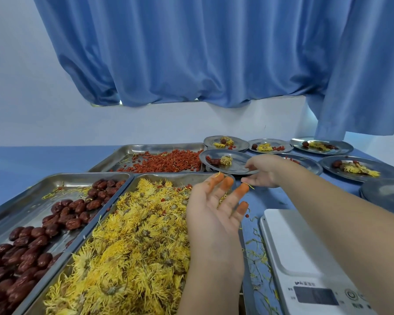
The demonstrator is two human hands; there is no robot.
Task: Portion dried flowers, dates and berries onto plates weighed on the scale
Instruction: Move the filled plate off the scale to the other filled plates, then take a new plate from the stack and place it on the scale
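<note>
Yellow dried flowers [132, 246] fill the near steel tray, dark red dates [41, 233] the tray to its left, and red berries [168, 163] the tray behind. My left hand [216, 205] hovers palm-up over the flower tray's right edge, fingers spread, fingertips stained orange, holding nothing. My right hand [263, 171] pinches the near rim of a steel plate [239, 165] that carries a date and a flower, just right of the berry tray. The white scale [305, 258] sits at the lower right with nothing on its platform.
Several filled steel plates [271, 145] stand along the back right, one [359, 167] further right, and a bare plate [387, 196] at the right edge. Loose petals litter the blue table [256, 235] between the flower tray and scale. A blue curtain [191, 53] hangs behind.
</note>
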